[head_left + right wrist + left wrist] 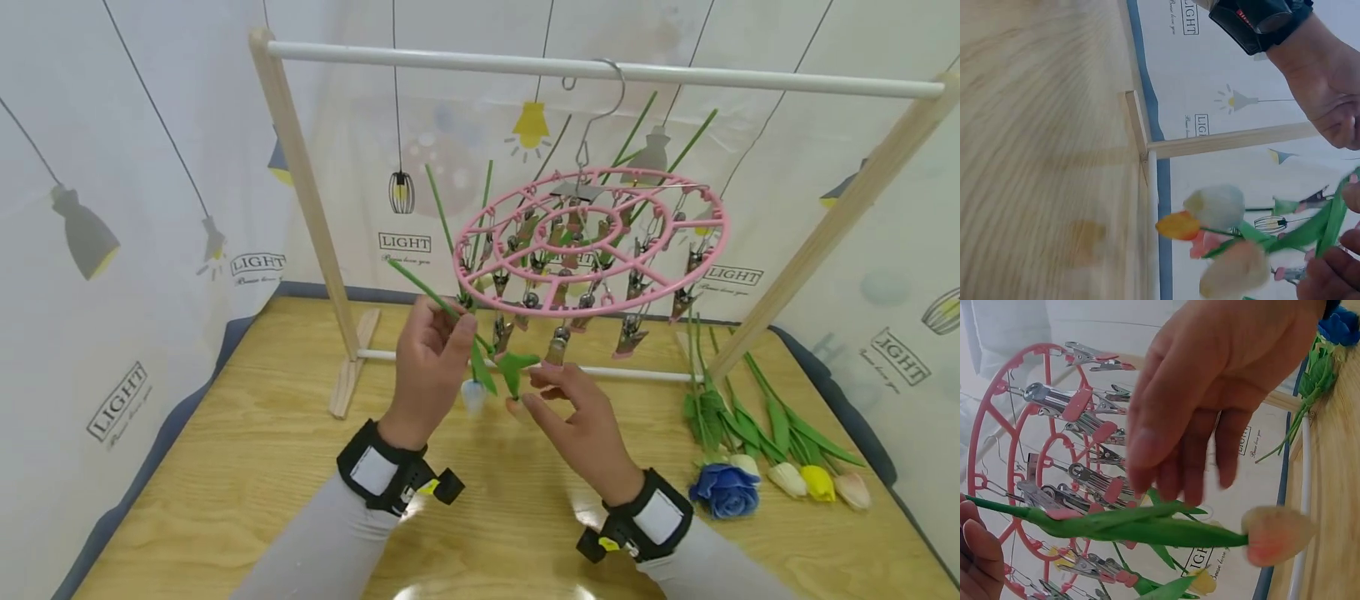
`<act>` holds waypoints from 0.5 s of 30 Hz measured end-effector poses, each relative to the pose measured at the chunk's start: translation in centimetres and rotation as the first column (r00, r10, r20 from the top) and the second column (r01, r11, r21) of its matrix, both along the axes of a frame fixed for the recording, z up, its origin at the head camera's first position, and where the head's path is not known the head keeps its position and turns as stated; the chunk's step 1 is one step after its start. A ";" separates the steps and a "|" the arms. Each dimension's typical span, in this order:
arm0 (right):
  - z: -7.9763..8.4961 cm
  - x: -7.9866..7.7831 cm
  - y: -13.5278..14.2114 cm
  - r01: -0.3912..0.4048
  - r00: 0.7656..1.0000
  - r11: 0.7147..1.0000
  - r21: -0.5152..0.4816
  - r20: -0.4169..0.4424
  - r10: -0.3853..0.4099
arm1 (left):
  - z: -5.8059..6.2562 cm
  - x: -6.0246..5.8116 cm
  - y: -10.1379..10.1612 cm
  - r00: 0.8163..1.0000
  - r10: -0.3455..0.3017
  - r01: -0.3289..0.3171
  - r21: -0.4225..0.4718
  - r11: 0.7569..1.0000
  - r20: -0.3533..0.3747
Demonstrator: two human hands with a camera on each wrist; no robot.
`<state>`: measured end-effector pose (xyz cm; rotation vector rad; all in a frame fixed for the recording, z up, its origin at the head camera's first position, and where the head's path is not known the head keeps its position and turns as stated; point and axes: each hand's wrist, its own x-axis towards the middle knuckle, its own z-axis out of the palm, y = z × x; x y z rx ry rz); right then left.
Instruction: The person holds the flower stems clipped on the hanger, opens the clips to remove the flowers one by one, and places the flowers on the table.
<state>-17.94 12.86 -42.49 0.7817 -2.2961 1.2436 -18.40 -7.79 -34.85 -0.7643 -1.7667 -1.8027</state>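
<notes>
My left hand (431, 367) pinches the green stem of a tulip, whose pale pink bloom (1275, 536) points downward and away from the fingers. Beside its leaf (517, 367) is my right hand (581, 425), fingers loosely bent and thumb near the bloom; in the left wrist view these fingers hang just above the leaf without gripping it. Both hands are below the near left rim of a pink round clip hanger (592, 310) with metal clips (558, 346). A white tulip (474, 394) hangs bloom down behind the left hand. An orange tulip (1179, 225) hangs there too.
The hanger hooks over the white bar (450, 58) of a wooden-legged stand (307, 200). Several green stems (693, 137) stick up through the hanger. At the right of the table lie a blue rose (725, 490), a yellow tulip (817, 482) and pale tulips.
</notes>
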 end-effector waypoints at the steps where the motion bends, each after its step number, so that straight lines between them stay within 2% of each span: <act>1: 0.0 -0.3 -0.5 0.015 0.999 1.000 -0.018 -0.028 -0.016 | 0.3 0.3 0.1 1.000 0.009 -0.010 -0.018 1.000 -0.012; 4: 0.1 -1.0 -2.0 0.062 0.994 0.996 -0.066 -0.088 -0.067 | 0.8 0.8 0.4 0.997 0.039 -0.043 -0.058 0.997 -0.066; 6: 0.2 -1.4 -2.7 0.067 0.992 0.992 -0.107 -0.098 -0.078 | 0.7 0.7 0.6 0.993 0.044 -0.052 -0.072 0.996 -0.107; 11: 0.3 -1.8 -4.0 0.017 0.999 0.982 -0.189 -0.044 -0.026 | -0.5 0.1 1.2 0.980 0.042 -0.066 -0.118 0.991 -0.192; 15: -0.2 -2.1 -4.7 0.018 1.000 0.981 -0.195 -0.006 -0.020 | -0.9 0.0 1.4 0.969 0.023 -0.067 -0.169 0.983 -0.247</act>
